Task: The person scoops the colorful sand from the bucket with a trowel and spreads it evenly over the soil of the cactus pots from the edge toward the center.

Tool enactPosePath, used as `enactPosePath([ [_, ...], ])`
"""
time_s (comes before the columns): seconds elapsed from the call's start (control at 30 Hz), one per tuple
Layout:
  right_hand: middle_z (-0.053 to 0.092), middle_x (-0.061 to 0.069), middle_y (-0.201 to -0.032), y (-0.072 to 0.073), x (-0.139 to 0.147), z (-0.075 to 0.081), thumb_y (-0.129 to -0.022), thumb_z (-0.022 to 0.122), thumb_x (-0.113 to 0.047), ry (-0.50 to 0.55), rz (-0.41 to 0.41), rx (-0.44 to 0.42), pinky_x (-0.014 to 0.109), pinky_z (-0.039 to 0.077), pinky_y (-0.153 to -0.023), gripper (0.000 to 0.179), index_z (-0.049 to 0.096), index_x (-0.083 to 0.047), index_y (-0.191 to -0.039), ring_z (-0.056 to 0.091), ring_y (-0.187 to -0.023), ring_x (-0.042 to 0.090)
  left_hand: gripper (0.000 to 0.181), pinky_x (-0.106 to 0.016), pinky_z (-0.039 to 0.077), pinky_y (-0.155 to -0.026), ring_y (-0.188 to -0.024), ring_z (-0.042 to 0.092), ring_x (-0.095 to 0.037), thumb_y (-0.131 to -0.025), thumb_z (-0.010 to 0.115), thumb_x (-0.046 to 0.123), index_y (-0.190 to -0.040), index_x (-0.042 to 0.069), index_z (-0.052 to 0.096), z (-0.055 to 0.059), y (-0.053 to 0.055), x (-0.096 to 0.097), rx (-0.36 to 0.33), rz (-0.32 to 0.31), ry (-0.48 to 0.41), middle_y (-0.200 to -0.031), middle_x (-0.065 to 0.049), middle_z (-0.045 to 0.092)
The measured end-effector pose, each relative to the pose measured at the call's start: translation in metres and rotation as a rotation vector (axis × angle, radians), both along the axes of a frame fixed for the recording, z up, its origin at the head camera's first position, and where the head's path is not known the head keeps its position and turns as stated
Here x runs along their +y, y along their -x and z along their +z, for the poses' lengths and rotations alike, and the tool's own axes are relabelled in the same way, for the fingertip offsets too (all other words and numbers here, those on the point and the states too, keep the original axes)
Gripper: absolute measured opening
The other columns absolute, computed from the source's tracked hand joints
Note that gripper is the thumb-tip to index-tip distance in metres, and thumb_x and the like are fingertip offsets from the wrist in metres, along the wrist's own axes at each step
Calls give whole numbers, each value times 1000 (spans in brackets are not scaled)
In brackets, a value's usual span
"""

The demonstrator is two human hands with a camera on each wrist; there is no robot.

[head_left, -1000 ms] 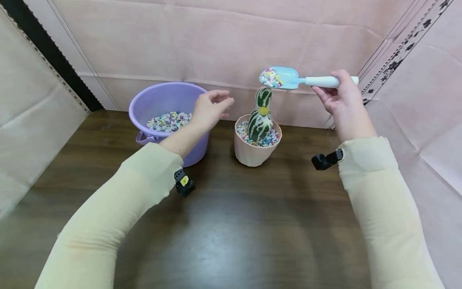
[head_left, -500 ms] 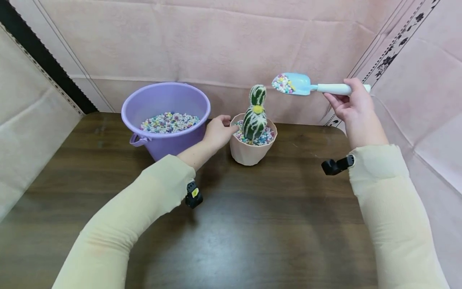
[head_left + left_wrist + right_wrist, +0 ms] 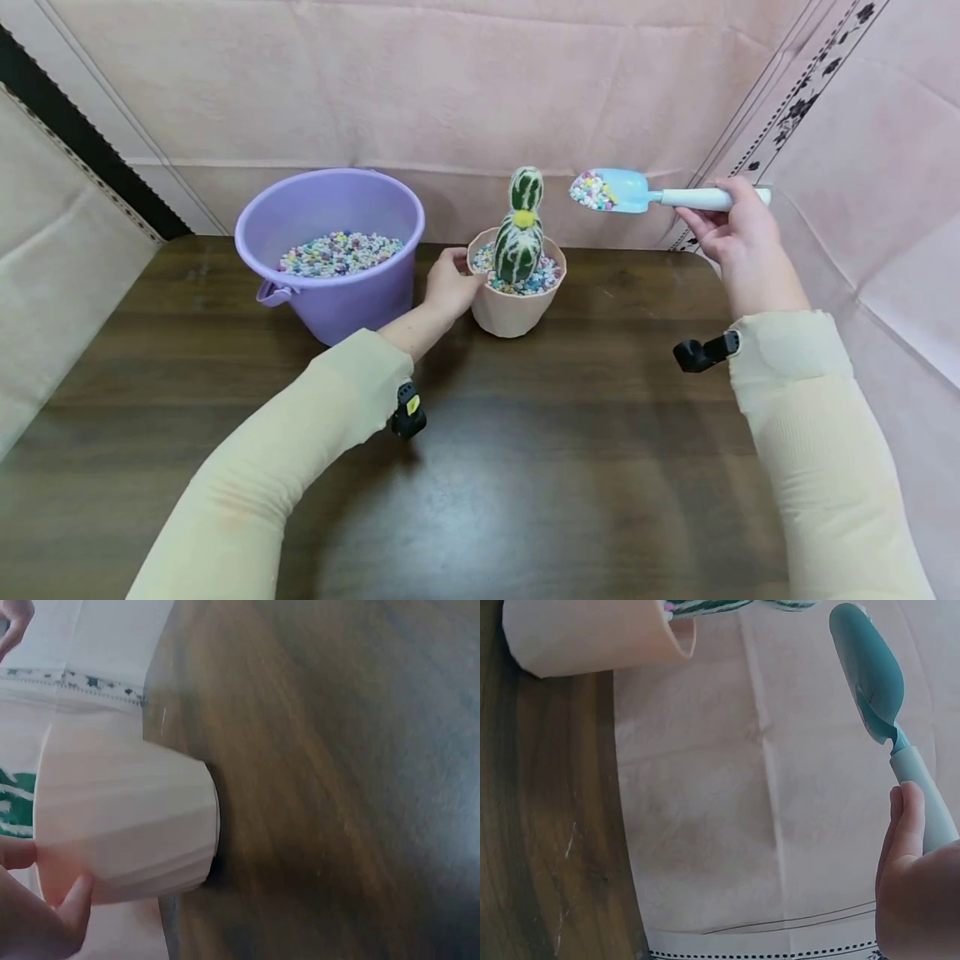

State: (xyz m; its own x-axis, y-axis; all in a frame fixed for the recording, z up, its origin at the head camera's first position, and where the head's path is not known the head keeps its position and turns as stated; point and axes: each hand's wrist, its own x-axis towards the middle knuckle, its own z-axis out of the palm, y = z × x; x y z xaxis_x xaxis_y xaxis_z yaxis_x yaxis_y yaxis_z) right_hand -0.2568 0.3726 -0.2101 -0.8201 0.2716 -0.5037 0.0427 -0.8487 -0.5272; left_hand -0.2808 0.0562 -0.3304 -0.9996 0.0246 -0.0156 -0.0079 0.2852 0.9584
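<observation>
My left hand (image 3: pixel 452 286) pinches the left rim of a pale pink flowerpot (image 3: pixel 127 810), its thumb outside the wall. In the pot stands a striped green cactus (image 3: pixel 519 250) with a yellow flower, ringed by colourful pebbles (image 3: pixel 538 278). My right hand (image 3: pixel 742 229) grips the white handle of a light blue hand trowel (image 3: pixel 632 190), held in the air right of the cactus. Small pastel pebbles (image 3: pixel 592 192) lie in the trowel's tip. From the right wrist view, the underside of the trowel's blade (image 3: pixel 870 671) shows and the pebbles are mostly hidden.
A purple bucket (image 3: pixel 352 308) with pastel pebbles (image 3: pixel 337 254) inside stands left of the pot, near the left forearm. The dark wooden table (image 3: pixel 570 467) meets pinkish cloth walls (image 3: pixel 450 83) behind and at both sides.
My left hand has come down from beside the bucket onto the pot's rim. My right hand has moved the trowel rightward and slightly down, away from above the cactus.
</observation>
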Motion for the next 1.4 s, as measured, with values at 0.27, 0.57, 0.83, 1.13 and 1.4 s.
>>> enactPosePath([
  [0.27,61,13,-84,1,5,-9,-84,68,-7,-17,15,-1,41,56,-84,19,53,-14,-91,67,-89,24,35,-32,54,-89,-106,62,-26,-89,59,8,-122,-2,55,-5,9,-5,55,110,-47,-119,-18,63],
  [0.57,59,14,-86,6,6,-17,-84,65,-3,-103,33,7,41,53,-87,21,50,-14,-92,66,-85,24,37,-32,56,-84,-102,62,-25,-87,63,10,-122,-1,56,-7,11,-6,-17,60,-117,-117,-17,64],
  [0.83,59,14,-86,8,2,-25,-84,66,-4,-147,55,-5,40,52,-89,22,48,-15,-93,66,-86,24,32,-38,56,-87,-90,63,-21,-91,57,8,-121,-3,59,-5,19,-10,-8,63,-171,-117,-20,64],
  [1.13,59,13,-84,7,1,-29,-84,66,-6,-183,50,-21,41,57,-78,22,47,-13,-92,67,-80,25,32,-32,58,-82,-80,62,-15,-87,62,9,-117,-1,59,-6,10,-5,-31,89,-159,-112,-18,66],
  [1.4,55,8,-96,8,2,-34,-83,68,-6,-229,78,-23,41,60,-69,27,46,-15,-95,67,-77,26,34,-27,56,-78,-79,59,-13,-92,57,10,-125,2,58,-5,18,-1,-11,57,-120,-116,-15,65],
])
